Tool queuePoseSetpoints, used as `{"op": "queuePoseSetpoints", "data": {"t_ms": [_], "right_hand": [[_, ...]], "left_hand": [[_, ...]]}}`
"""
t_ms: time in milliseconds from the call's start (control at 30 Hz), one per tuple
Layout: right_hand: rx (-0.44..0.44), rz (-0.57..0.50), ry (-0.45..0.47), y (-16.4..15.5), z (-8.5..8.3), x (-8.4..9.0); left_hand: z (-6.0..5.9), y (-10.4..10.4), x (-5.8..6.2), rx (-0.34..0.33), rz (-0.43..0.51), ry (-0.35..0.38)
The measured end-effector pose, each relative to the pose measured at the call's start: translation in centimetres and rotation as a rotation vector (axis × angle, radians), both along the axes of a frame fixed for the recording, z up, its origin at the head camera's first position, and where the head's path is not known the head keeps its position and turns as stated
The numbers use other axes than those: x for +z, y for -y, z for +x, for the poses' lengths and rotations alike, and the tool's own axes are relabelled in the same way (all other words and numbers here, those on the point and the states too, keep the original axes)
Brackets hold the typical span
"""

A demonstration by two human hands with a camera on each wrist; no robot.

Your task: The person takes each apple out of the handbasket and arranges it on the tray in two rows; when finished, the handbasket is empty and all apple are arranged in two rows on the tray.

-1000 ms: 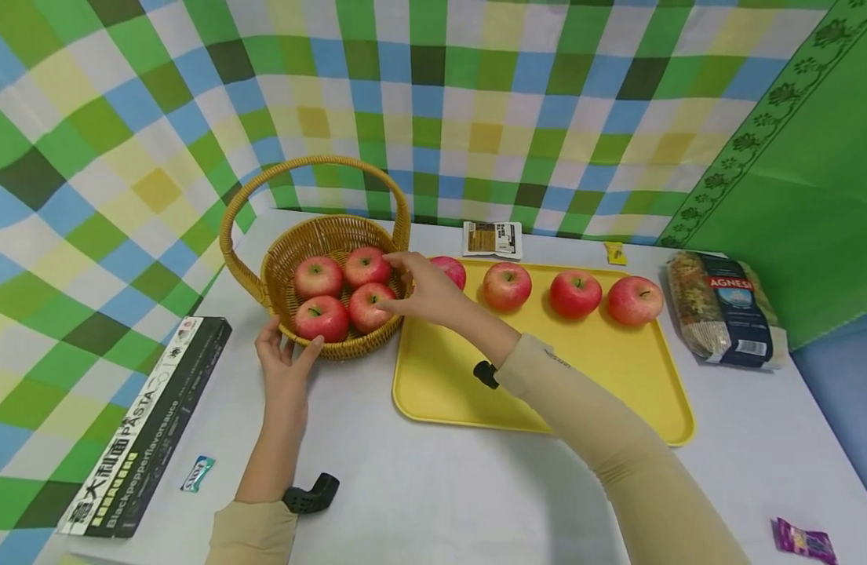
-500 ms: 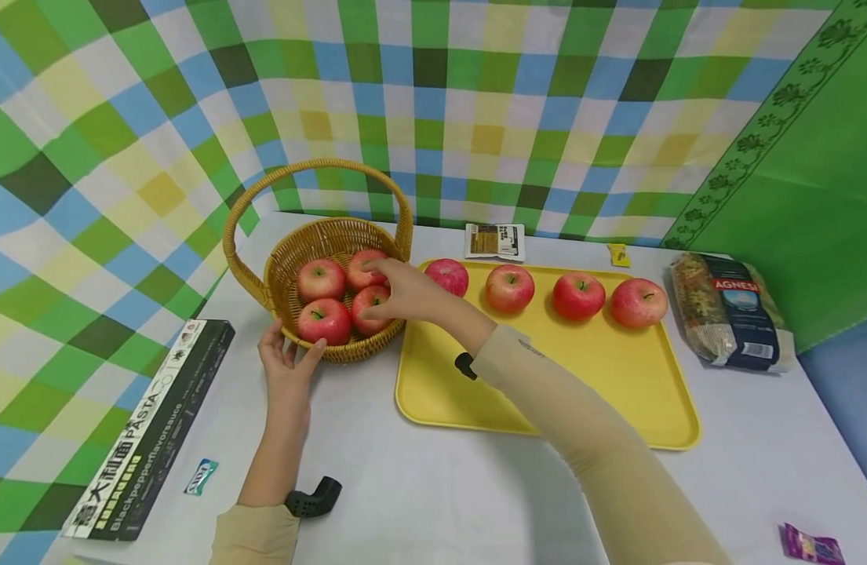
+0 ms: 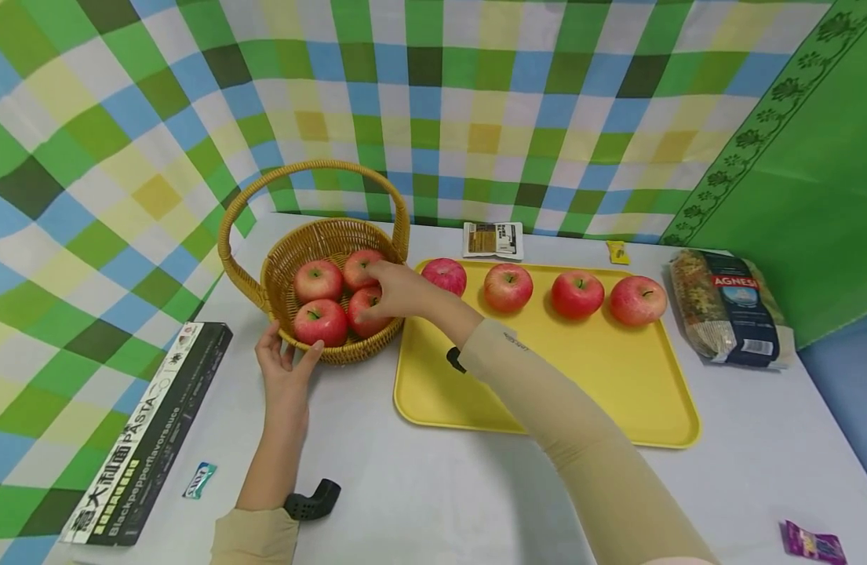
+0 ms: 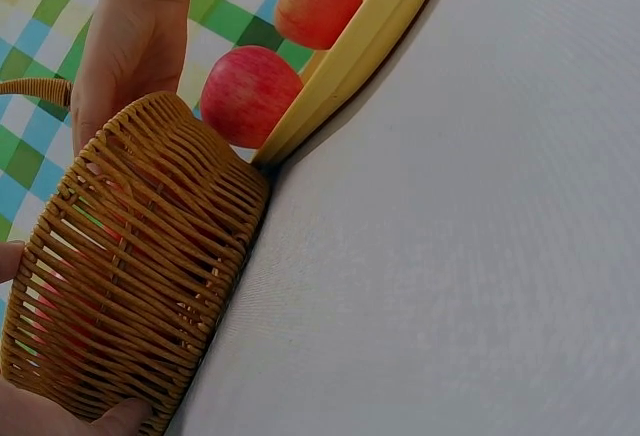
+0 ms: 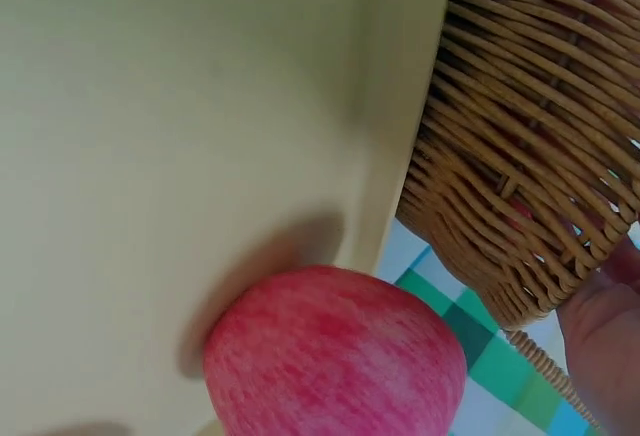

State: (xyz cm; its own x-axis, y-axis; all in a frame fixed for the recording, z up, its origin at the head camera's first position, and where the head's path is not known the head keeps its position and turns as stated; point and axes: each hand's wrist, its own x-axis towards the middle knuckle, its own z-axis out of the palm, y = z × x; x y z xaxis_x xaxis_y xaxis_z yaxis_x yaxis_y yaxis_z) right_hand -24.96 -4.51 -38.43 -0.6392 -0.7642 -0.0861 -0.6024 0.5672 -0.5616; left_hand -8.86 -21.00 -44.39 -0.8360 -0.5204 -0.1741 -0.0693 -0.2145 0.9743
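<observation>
Left-center: right hand point(image 3: 408, 294) moved deeper into wicker basket point(image 3: 355, 353), now at red apples point(image 3: 359, 302), grip unclear; left hand point(image 3: 285, 375) clamps basket.

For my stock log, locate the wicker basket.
In the head view, the wicker basket stands left of the yellow tray, with the left hand touching its near side.

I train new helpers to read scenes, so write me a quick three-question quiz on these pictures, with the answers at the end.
1. How many apples lie on the tray?
2. True or false: the left hand touches the basket.
3. What is the right hand nearest to?
A. The pasta bag
B. The apples in the basket
C. The long box

Key: 1. Four. 2. True. 3. B.
</observation>
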Motion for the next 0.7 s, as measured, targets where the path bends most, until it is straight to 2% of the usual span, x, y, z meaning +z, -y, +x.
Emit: {"op": "queuePoseSetpoints", "data": {"t_ms": [167,367,533,700], "right_hand": [[0.067,0.094,-0.08,0.42,0.18,-0.07],[0.07,0.135,-0.128,0.74,0.38,-0.28],[0.052,0.112,-0.137,0.76,0.61,-0.45],[0.014,0.052,-0.125,0.53,0.76,-0.46]], "left_hand": [[0.02,0.0,0.02,0.001,-0.001,0.009],[0.11,-0.09,0.17,-0.003,-0.012,0.028],[0.19,-0.15,0.18,-0.009,-0.022,0.029],[0.12,-0.01,-0.03,-0.015,0.0,-0.035]]}}
